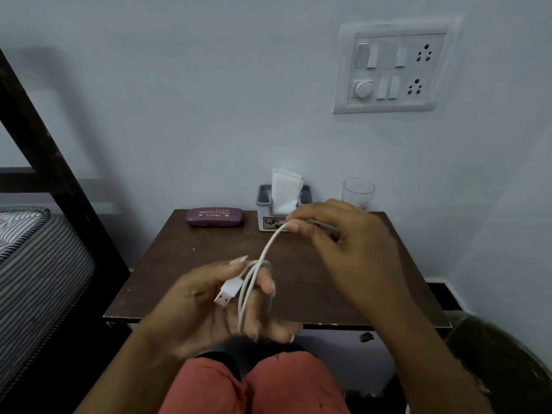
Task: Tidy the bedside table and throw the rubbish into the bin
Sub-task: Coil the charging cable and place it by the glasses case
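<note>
- left hand half closed, white usb cable looped over its fingers, usb plug sticking out at 7 o'clock of the loops, thumb pressing near the top of the coil.
- right hand pinched shut on the free run of the cable at 1 o'clock from the left hand, held above the surface; the far end of the cable is hidden in the fist.
- risk: loops look loose on the left fingers, so if the fingers spread or the thumb lifts, the coil likely slides off and unwinds.
- risk: a hard pull by the right hand could tighten the wrap on the fingers or kink the cable at the plug.
- risk: the right hand works just in front of the tissue holder, with the empty glass at 1 o'clock from it, near the back edge; a wide winding swing could knock either one, and the glass could tip.
- risk: the hidden tail may whip about on the last turns and snag the tissue.
- purple spectacle case sits at 11 o'clock on the surface, well apart from both hands, low risk.
- no bin in view, can't tell where rubbish goes; no obvious rubbish on the surface either.
</note>
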A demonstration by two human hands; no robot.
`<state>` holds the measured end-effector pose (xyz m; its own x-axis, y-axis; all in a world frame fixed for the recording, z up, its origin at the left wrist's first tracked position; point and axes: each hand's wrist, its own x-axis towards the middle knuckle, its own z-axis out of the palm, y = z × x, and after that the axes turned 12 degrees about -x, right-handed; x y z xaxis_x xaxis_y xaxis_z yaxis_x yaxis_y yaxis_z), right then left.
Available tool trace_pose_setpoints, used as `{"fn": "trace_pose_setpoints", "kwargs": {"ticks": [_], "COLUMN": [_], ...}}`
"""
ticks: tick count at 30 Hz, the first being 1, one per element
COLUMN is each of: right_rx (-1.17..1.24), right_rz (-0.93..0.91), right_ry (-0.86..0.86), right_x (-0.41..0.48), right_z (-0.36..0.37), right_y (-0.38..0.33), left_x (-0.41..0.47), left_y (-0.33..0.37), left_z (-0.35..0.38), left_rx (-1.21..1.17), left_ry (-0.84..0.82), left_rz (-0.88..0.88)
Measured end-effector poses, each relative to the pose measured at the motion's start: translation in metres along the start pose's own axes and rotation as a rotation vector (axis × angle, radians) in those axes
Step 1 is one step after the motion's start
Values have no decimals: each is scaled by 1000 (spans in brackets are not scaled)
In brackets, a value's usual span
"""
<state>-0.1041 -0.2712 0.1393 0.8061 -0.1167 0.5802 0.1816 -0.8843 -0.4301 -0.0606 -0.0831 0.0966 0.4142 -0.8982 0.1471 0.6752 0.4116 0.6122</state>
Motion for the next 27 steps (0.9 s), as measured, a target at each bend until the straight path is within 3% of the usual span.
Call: {"fn": "trace_pose_setpoints", "kwargs": {"ticks": [5, 8, 10, 13, 16, 19, 22, 24, 27], "right_rx": [194, 98, 2, -69, -111, -189, -349, -440, -325], "right_rz": [143, 195, 180, 176, 161, 68, -22, -58, -43], "right_ry": [-70, -176, -265, -418, -549, -616, -483, -302, -178], "right_x": [-25, -51, -65, -73, -73, -70, -64, -56, -41], "right_z": [34, 44, 45, 32, 16, 1, -11, -17, -22], "right_y": [3, -2, -4, -7, -14, -23, -22, -15, -3], "left_x": [22, 30, 39, 35, 34, 28, 20, 14, 9], "left_y": [-9, -2, -3, -3, -4, -4, -9, -9, -6], "left_z": [7, 6, 10, 3, -4, -10, -15, -13, -9], "left_rx": [-295, -313, -226, 116, 305, 628, 960, 985, 847], "left_ry": [-79, -10, 91, 367, 427, 495, 416, 371, 284], "left_rz": [132, 251, 340, 473, 495, 423, 179, 30, -140]}}
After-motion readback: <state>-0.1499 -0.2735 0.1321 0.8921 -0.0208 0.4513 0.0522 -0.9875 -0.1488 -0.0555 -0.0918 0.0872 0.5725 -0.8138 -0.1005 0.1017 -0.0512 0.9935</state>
